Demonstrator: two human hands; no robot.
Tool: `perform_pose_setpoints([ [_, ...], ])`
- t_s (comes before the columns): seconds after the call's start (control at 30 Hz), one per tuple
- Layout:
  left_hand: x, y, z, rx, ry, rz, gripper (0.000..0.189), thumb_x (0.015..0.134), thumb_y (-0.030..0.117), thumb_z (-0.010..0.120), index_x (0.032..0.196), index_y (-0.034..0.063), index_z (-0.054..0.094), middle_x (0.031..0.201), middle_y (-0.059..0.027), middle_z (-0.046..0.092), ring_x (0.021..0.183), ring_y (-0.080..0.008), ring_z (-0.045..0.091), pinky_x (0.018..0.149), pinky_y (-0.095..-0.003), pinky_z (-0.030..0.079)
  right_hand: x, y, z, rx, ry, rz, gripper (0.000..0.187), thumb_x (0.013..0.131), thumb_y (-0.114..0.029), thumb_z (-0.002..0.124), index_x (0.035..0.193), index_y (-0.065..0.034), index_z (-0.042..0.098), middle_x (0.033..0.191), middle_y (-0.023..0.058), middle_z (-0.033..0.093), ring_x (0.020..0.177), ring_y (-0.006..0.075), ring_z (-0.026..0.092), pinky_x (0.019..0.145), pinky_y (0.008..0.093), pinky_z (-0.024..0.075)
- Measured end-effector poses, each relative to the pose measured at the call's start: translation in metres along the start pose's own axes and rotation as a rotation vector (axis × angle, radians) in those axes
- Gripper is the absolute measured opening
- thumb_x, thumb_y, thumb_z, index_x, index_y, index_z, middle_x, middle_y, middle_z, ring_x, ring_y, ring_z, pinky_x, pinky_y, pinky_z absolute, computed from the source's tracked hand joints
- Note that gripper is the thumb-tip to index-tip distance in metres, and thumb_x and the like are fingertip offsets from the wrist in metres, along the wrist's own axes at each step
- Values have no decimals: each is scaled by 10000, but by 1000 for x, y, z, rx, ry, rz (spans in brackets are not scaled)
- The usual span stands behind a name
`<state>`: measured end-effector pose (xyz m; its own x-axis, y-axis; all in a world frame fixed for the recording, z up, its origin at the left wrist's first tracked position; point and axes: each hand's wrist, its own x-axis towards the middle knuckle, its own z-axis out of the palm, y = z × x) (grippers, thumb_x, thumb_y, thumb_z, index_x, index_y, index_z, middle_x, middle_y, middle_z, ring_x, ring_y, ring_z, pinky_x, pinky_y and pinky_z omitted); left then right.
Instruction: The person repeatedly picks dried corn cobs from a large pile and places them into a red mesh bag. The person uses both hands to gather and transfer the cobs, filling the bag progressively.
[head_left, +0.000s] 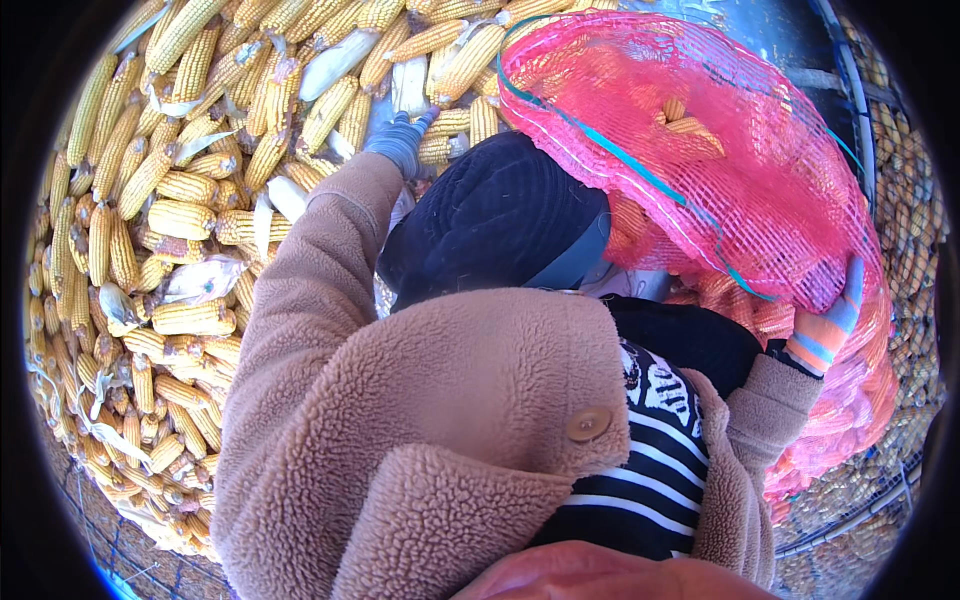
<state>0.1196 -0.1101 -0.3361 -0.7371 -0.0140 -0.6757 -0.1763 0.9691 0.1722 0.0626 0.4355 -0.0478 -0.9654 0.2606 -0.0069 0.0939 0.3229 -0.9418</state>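
Note:
My left hand (399, 144), in a blue-grey striped knit glove, lies among yellow corn cobs (184, 217), just below a cob in pale husk (409, 86). Its visible fingertips are spread, with no cob seen between them; its underside is hidden. A red mesh bag (645, 97) with a teal drawstring gapes at the upper right, and cobs show inside and through the net. My right hand (829, 326), in an orange-and-blue striped glove, holds the bag's lower right side, one finger stretched up along the mesh. The thumb is out of sight.
Loose cobs and bits of husk are heaped along the left and top. My dark-clad knees (495, 217) stand between the heap and the bag. Wire netting on a curved metal frame (859, 97) runs down the right, with more cobs behind it. Bare bluish floor (750, 30) shows at the top.

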Motion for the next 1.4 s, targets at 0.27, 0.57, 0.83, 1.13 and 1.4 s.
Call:
perform_pose_setpoints([
  [0.27, -22, -80, 57, -1357, 75, -84, 868, 627, 285, 830, 1361, 71, 418, 1079, -125, 635, 947, -268, 615, 779, -345, 521, -14, -29, 34, 7, 134, 93, 436, 945, 6, 422, 1380, -17, 403, 1356, 184, 481, 1187, 272, 522, 1024, 394, 432],
  [0.57, -136, -10, -112, -1778, 70, 956, 848, 738, 325, 761, 1406, 28, 333, 1088, -185, 604, 851, -176, 602, 482, -182, 502, -20, -65, 66, 729, 107, 275, 391, 961, -193, 500, 1306, -10, 501, 1295, 146, 551, 1177, 259, 538, 1007, 377, 438],
  [0.83, -109, 179, -199, -1105, -261, 1225, 625, 854, 252, 681, 1378, 31, 422, 1108, -108, 629, 843, -131, 618, 704, -242, 497, -32, -65, 61, 790, 85, 349, 340, 929, -196, 566, 1220, -20, 577, 1201, 131, 615, 1102, 249, 587, 967, 371, 469],
  [1.13, -24, 268, -169, -145, 538, 631, 756, 807, 418, 703, 1424, 118, 387, 1293, -260, 519, 1254, -382, 469, 1031, -418, 392, -42, -63, 36, 746, 142, 289, 376, 963, -173, 501, 1292, 10, 508, 1303, 139, 544, 1181, 260, 533, 1020, 396, 427],
  [1.4, -42, 242, -192, 36, 615, 476, 756, 737, 443, 742, 1295, 3, 485, 1172, -240, 604, 1062, -358, 598, 909, -421, 481, -32, -70, 13, 467, 381, 52, 400, 1006, -134, 355, 1382, -7, 406, 1348, 151, 502, 1211, 264, 504, 1046, 381, 395],
])
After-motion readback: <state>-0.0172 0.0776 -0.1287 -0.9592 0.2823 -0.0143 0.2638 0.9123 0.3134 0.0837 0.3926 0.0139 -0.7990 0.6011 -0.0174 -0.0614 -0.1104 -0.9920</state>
